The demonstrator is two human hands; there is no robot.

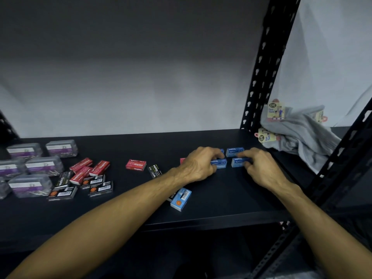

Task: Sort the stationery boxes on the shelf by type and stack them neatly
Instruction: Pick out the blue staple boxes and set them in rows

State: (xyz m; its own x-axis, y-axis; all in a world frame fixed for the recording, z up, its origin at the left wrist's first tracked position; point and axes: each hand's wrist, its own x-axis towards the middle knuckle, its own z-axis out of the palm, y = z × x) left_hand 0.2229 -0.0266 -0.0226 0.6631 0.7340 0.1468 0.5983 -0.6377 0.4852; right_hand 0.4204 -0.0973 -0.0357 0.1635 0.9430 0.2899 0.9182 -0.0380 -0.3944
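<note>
Blue staple boxes (pixel 235 152) look light, stiff, a bit slick; pinch the long sides. Left hand (pixel 198 165) and right hand (pixel 259 168) each grip one at their fingertips.

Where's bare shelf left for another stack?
Free: the back strip of the shelf along the wall, and the front right corner beside the right hand. Crowded: the far left with clear cases and red and black boxes; the blue boxes under both hands.
</note>
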